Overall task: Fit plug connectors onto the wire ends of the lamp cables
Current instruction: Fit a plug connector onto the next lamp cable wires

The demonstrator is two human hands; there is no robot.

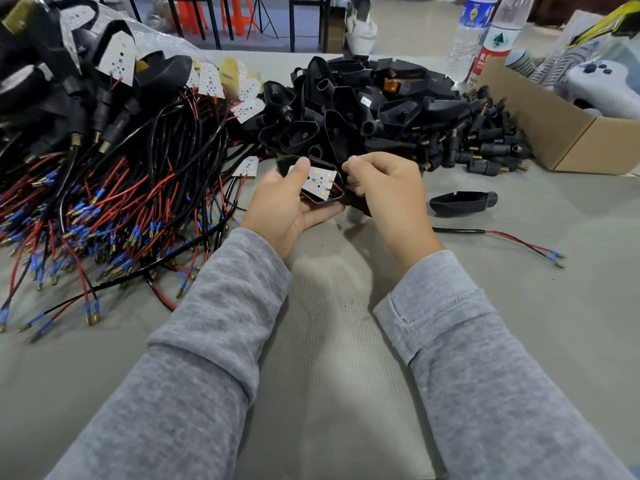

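Cradling a black plastic lamp shell (313, 199) in your left hand (282, 206), you press your thumb down on the white LED board (320, 180) seated inside it; the fingers curl under the shell's angular body. Your right hand (381, 188) has its fingers bent tight, pinching the thin red and black wires (337, 189) where they leave the board, with a dark cable piece tucked under the palm. Both sleeves are soft grey marl knit. The table (519, 306) wears a matte grey ribbed cover. To your left sprawls a tangle of lamp cables (114, 209), glossy red and black strands ending in blue crimp sleeves and brass tips. Behind your hands rises a heap of empty shells (346, 109), and to its right lie the plug connectors (485, 150), stubby black barrels with brass pins. One loose shell (462, 201) and one cable (502, 239) rest to your right, near a cardboard box (568, 133) and two clear water bottles (485, 32)
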